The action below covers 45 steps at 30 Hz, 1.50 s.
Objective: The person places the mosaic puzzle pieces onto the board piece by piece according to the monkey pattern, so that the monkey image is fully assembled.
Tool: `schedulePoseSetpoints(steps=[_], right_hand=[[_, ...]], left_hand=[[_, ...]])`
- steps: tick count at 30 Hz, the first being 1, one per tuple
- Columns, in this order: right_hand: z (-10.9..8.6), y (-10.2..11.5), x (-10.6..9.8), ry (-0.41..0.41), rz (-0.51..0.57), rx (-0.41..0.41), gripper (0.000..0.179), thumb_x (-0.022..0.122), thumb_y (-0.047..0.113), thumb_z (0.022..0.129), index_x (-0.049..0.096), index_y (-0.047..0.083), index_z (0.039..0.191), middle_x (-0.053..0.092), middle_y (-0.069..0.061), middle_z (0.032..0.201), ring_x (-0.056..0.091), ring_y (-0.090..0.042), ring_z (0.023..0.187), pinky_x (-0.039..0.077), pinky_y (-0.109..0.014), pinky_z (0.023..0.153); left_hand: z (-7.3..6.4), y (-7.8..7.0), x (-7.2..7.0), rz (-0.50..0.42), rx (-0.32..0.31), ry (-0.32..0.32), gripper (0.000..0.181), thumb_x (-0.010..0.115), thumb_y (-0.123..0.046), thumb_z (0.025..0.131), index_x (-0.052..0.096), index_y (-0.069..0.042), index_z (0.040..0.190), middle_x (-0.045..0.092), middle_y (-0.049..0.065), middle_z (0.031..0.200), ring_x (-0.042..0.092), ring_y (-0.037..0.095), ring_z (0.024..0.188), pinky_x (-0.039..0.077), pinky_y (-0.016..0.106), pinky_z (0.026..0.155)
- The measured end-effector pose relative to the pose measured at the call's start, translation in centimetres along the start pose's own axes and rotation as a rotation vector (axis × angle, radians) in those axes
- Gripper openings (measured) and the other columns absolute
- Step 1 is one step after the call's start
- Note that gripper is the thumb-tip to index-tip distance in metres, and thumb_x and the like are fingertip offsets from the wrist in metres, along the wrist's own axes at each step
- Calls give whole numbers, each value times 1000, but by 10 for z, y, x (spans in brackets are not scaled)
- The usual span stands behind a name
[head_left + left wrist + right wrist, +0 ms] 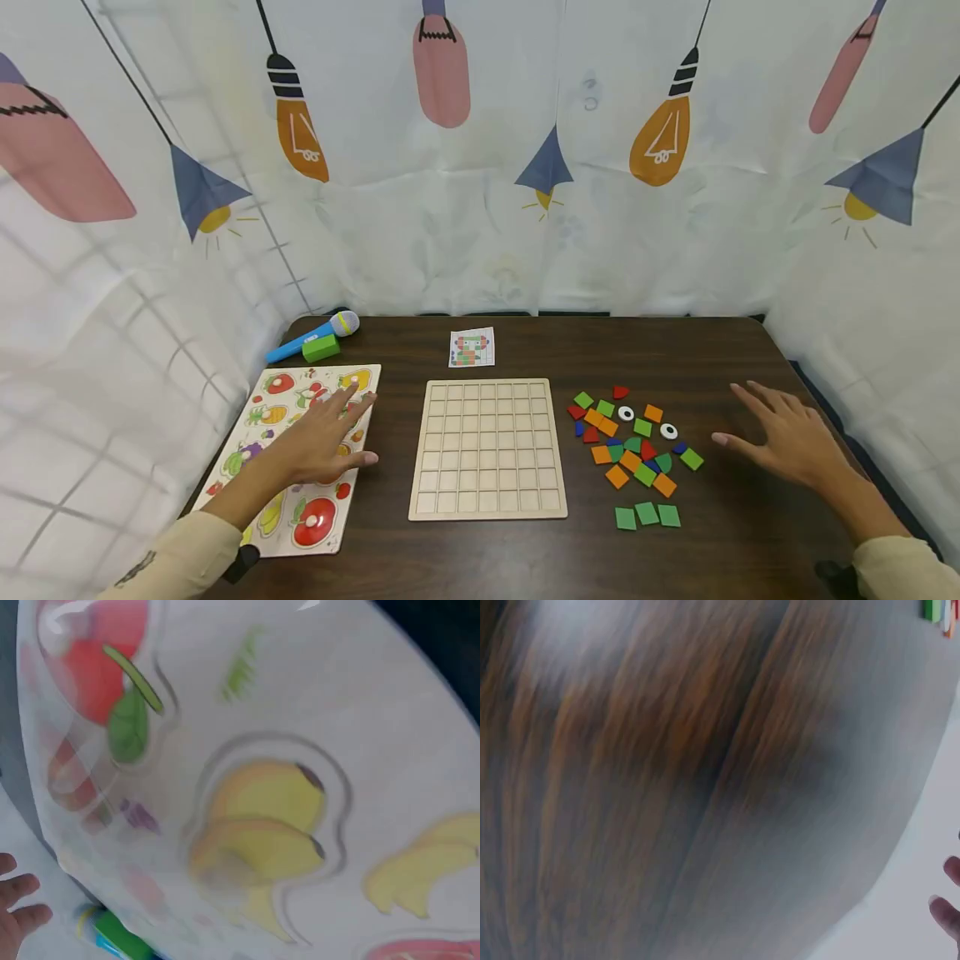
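My left hand (318, 442) is over the fruit puzzle board (315, 523) at the left, fingers spread and holding nothing; whether it touches the board I cannot tell. In the left wrist view its fingertips (22, 889) show at the lower left, beside the board's banana picture (262, 817). Over the table's right side, my right hand (795, 437) has its fingers extended with nothing in them. To its left lie scattered coloured tiles (630, 457) in orange, green, red and blue, with two white eye discs (668, 431). A wooden grid board (487, 450) lies between the hands.
Behind the grid lies a small printed pattern card (472, 347). A blue toy microphone (311, 335) and a green block (321, 348) are at the back left. Several green squares (647, 513) form a row near the front. A patterned curtain (480, 233) surrounds the dark table (495, 562).
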State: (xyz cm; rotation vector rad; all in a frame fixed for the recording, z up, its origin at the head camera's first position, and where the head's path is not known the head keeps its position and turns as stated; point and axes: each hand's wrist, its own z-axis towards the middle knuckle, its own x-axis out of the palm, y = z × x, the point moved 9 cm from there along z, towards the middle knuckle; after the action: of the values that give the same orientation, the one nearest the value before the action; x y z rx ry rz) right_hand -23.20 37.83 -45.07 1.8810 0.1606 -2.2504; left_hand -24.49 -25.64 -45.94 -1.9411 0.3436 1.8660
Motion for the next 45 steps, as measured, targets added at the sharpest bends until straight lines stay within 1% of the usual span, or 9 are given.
schedulePoseSetpoints(steps=[4, 10, 15, 19, 24, 28, 35, 40, 45], right_hand=[[5, 14, -5, -18, 38, -21, 88, 72, 61, 83, 50, 2, 143, 53, -31, 136, 53, -55, 115, 45, -70, 84], [12, 38, 3, 66, 147, 9, 75, 68, 58, 89, 55, 2, 139, 60, -30, 131, 60, -50, 113, 52, -64, 80], [18, 60, 6, 85, 259, 24, 64, 68, 54, 91, 62, 5, 133, 70, -17, 114, 68, -24, 86, 52, -40, 59], [30, 89, 9, 98, 359, -15, 54, 70, 49, 92, 66, 9, 127, 74, -7, 107, 63, -8, 75, 49, -31, 57], [48, 135, 19, 141, 451, -96, 44, 71, 44, 93, 69, 10, 122, 73, 2, 100, 60, -4, 73, 49, -28, 60], [58, 157, 27, 168, 485, -126, 42, 70, 43, 93, 71, 10, 119, 71, 6, 93, 58, -3, 70, 47, -24, 58], [67, 178, 39, 161, 473, -153, 36, 73, 43, 92, 75, 14, 112, 70, 7, 90, 58, -4, 71, 46, -24, 56], [71, 185, 49, 177, 439, -111, 33, 75, 44, 89, 78, 18, 109, 70, 4, 99, 63, -10, 82, 48, -26, 61], [74, 191, 55, 204, 436, -80, 35, 77, 41, 88, 79, 16, 112, 67, 2, 101, 55, -9, 74, 41, -25, 54]], left_hand=[[3, -20, 5, -22, 43, 59, 92, 62, -67, 88, 35, -12, 157, 30, 25, 160, 44, 51, 137, 42, 65, 104], [2, -46, 17, -72, 91, 187, 94, 60, -68, 89, 30, -12, 159, 26, 24, 162, 42, 47, 140, 44, 61, 105], [6, -62, 31, -101, 106, 264, 99, 57, -73, 88, 25, -14, 160, 21, 21, 165, 35, 44, 146, 44, 58, 106], [7, -65, 39, -109, 96, 304, 102, 57, -75, 87, 24, -12, 161, 17, 21, 166, 28, 44, 149, 45, 57, 105], [-2, -66, 42, -115, 80, 304, 104, 56, -75, 87, 25, -8, 160, 18, 24, 165, 26, 46, 149, 45, 57, 105], [0, -69, 44, -121, 82, 285, 104, 56, -74, 87, 25, -6, 159, 20, 27, 164, 26, 51, 147, 39, 62, 108], [8, -75, 50, -109, 79, 301, 108, 57, -76, 85, 22, -5, 160, 16, 28, 164, 22, 53, 148, 33, 66, 111], [12, -75, 50, -104, 75, 309, 110, 57, -77, 84, 21, -6, 160, 16, 27, 165, 21, 52, 149, 33, 65, 112], [15, -73, 52, -117, 62, 333, 113, 56, -80, 82, 20, -8, 161, 14, 26, 165, 18, 51, 150, 31, 65, 113]])
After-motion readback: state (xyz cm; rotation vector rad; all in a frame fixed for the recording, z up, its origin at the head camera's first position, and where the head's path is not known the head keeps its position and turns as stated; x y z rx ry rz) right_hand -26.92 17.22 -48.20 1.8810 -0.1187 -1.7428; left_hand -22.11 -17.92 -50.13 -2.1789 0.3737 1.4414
